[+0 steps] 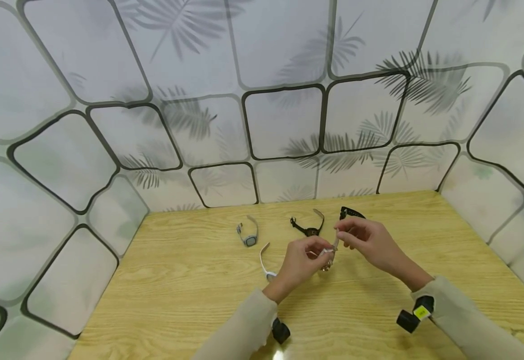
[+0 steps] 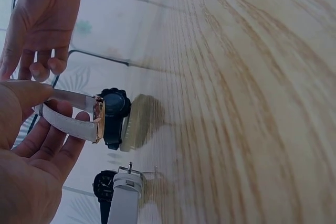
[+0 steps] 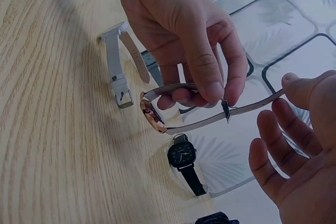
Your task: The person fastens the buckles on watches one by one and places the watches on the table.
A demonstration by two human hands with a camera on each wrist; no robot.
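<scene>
Above the table [image 3: 52, 129], fingers [image 3: 212, 85] grip a watch [image 3: 152, 117] too tilted to read.

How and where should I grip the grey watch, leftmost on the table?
Probably pinch the grey watch by its case, coming from the near side: the case faces that way, while both strap halves curve back toward the wall.

Held watch's dial [image 3: 153, 114] illegible
</scene>
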